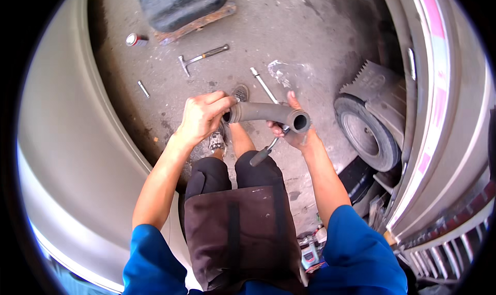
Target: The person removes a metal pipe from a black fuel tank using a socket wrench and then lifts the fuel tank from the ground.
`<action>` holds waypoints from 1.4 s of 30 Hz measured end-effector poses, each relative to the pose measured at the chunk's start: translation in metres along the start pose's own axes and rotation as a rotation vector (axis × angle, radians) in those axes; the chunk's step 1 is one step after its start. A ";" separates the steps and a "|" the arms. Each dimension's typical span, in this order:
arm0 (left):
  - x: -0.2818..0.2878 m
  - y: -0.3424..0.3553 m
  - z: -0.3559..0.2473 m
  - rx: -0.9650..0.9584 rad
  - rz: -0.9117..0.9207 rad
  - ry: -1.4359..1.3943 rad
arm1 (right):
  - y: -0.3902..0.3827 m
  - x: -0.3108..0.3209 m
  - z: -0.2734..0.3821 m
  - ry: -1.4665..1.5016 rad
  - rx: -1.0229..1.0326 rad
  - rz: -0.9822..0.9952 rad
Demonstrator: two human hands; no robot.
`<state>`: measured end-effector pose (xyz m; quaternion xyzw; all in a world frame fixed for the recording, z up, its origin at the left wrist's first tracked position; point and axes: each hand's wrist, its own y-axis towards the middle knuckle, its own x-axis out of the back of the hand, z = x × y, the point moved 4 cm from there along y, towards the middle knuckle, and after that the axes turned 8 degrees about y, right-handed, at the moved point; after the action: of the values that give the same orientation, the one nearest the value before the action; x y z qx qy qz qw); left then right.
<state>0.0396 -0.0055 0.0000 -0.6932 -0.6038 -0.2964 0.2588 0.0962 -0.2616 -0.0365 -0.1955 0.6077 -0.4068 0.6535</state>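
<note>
A grey curved rubber hose [263,112] is held level in front of me, its open round end facing up at the right. My left hand [202,117] grips the hose's left end. My right hand [292,129] cups the hose from below near the open end and also holds a long metal tool with a dark handle [261,155] that hangs down toward my legs. I stand on stained concrete, one shoe [217,140] showing under the hose.
A hammer [201,57], a long metal rod [263,84], a small socket bar [143,89] and a spray can [136,39] lie on the concrete. A dark tray on a board [181,8] is ahead. A grey vehicle body [67,140] curves left; a wheel [368,132] and vehicle side stand right.
</note>
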 end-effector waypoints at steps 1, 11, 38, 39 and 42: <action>-0.001 0.021 -0.002 -0.113 0.039 -0.052 | -0.012 -0.014 -0.008 -0.011 0.061 -0.068; -0.047 -0.065 -0.254 -0.239 0.269 -0.444 | -0.320 0.030 -0.143 0.092 0.304 -0.312; -0.465 -0.344 -0.726 0.431 1.261 -0.901 | -0.685 0.351 -0.474 1.214 1.174 -0.597; -0.491 -0.355 -0.748 0.418 1.293 -0.926 | -0.707 0.371 -0.479 1.216 1.165 -0.614; -0.561 -0.374 -0.804 0.382 1.300 -0.822 | -0.756 0.436 -0.495 1.194 1.202 -0.566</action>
<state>-0.4631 -0.9146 0.1493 -0.9045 -0.1655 0.3027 0.2508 -0.6287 -0.9265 0.1617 0.2818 0.4598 -0.8367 0.0955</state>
